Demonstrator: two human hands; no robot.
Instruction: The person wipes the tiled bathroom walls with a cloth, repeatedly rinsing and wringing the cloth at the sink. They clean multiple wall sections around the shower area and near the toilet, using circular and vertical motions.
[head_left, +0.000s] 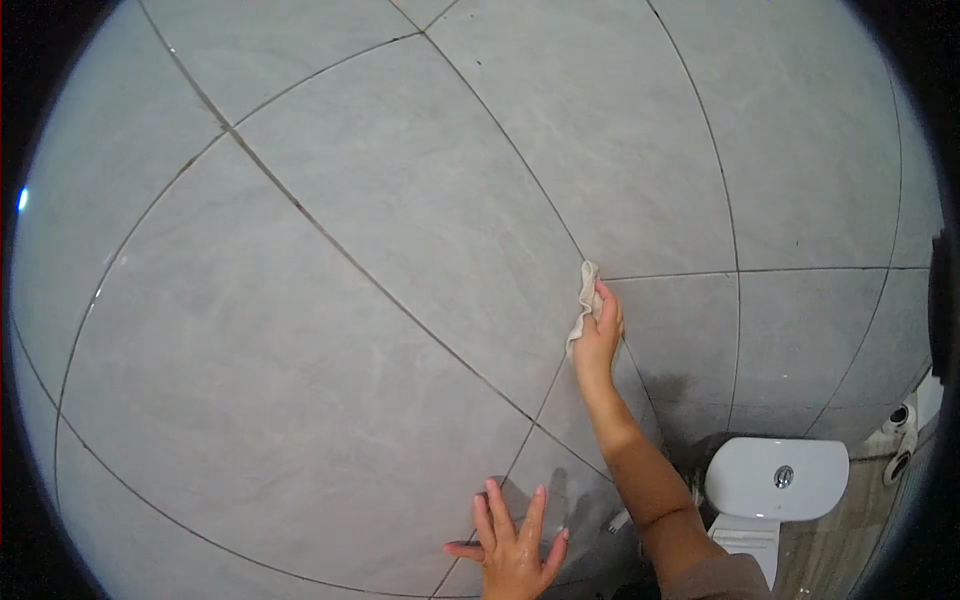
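Note:
My right hand (600,325) is closed on a crumpled off-white cloth (584,308). It presses the cloth to the grey tiled wall (330,330), at the corner line where two wall faces meet. Part of the cloth is hidden behind the fingers and palm. Lower down, my left hand (515,545) rests with its fingers spread against the same tiles, near a grout line, and holds nothing.
A white toilet with a round flush button on its tank (777,480) stands at the lower right. Beside it are white pipe fittings (900,440) and a brownish floor (825,555). A dark object (942,305) juts in at the right edge.

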